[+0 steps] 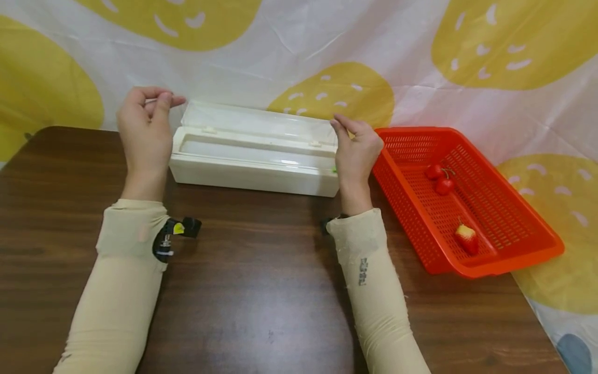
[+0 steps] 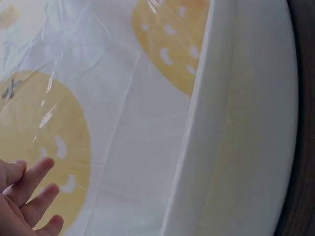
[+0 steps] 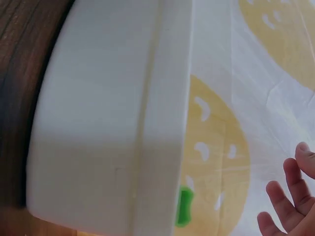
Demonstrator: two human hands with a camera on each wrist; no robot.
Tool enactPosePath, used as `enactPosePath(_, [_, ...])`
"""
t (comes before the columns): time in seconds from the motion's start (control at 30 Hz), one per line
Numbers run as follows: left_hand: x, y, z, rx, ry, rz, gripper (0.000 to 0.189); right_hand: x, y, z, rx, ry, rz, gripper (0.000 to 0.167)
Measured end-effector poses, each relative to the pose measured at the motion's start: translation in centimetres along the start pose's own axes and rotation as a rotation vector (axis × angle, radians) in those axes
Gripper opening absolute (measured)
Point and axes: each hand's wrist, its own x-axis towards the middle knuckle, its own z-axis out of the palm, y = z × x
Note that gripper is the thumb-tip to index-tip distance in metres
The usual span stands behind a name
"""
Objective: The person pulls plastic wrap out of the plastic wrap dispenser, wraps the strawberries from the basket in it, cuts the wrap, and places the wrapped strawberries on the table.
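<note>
A long white cling film dispenser [image 1: 252, 175] stands at the back of the table, its top open and a clear panel [image 1: 261, 117] raised behind the trough. My left hand [image 1: 146, 137] is up at the panel's left end, thumb and forefinger pinched. Glossy streaks of clear plastic film [image 2: 47, 118] run down to that pinch in the left wrist view, the other fingers spread. At the right end my right hand [image 1: 356, 156] pinches likewise, thumb against forefinger. A green slider [image 3: 184, 206] sits on the dispenser's rim near that hand.
To the right stands a red plastic basket [image 1: 528, 228], close by my right hand. It holds two joined cherries [image 1: 441, 181] and a strawberry-like red fruit [image 1: 467, 240]. A fruit-patterned curtain [image 1: 289, 36] hangs behind the brown wooden table [image 1: 261, 291].
</note>
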Motion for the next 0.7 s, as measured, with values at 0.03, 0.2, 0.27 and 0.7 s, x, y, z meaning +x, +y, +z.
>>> enactPosePath(0.03, [0.0,0.2,-0.1,-0.022,0.010,-0.002,0.009,0.1,-0.1,-0.1,0.015,0.012,0.001,0.018])
enactPosePath(0.2, [0.0,1.0,-0.3,-0.105,0.033,0.010,0.009,0.5,-0.7,-0.4,0.088,0.060,0.038,0.017])
enactPosePath(0.27, [-0.1,1.3,-0.3,-0.129,0.039,0.025,0.010,0.6,-1.0,-0.6,0.112,0.069,0.057,0.015])
enactPosePath(0.7, [-1.1,3.3,-0.5,-0.404,0.073,0.055,0.010,0.9,-2.4,-1.6,0.249,0.120,0.105,0.015])
